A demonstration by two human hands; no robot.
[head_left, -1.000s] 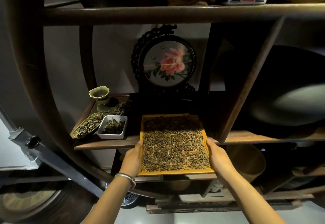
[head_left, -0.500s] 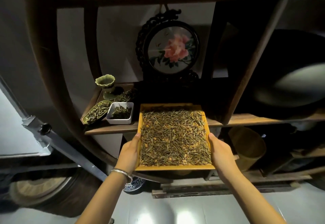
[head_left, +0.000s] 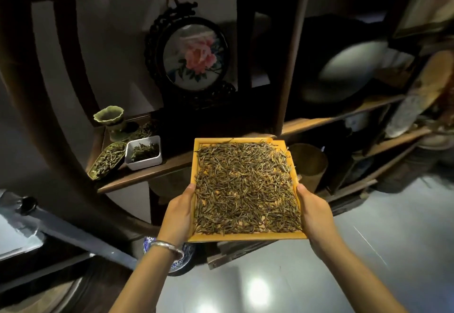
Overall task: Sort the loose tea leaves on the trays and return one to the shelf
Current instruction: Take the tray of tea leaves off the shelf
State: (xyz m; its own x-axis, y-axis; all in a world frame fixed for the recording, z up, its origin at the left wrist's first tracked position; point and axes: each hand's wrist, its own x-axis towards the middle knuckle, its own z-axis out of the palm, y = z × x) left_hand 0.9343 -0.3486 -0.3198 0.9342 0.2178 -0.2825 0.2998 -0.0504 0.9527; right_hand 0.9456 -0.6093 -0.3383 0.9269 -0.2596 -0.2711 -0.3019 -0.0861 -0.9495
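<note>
Tea leaves [head_left: 245,187] are lying in a thin, even layer across the yellow tray [head_left: 247,236], and that tray is now hanging out in the open air in front of the shelf [head_left: 147,175] instead of half-resting on it. A second ago its far end was sitting over the shelf board under the round flower screen [head_left: 196,57]; now I'm seeing its far edge only just overlapping the shelf's front lip, and I cannot tell whether they are touching. I'm carrying it level, nothing spilling over the rim.

My left hand [head_left: 178,214] is gripping the tray's left edge, thumb lying along the rim and fingers hidden underneath; a bracelet [head_left: 167,247] is circling that wrist. My right hand [head_left: 315,212] is doing the same on the right edge. So each grip is closed round the tray's side, both near the front corners.

To me this reads as the tray coming off the shelf for sorting, not going back yet.

Further out, the white dish [head_left: 143,153] and the leaf-shaped scoop [head_left: 106,160], both holding tea, are sitting on the shelf's left end, with the green cup [head_left: 109,119] behind them.
</note>
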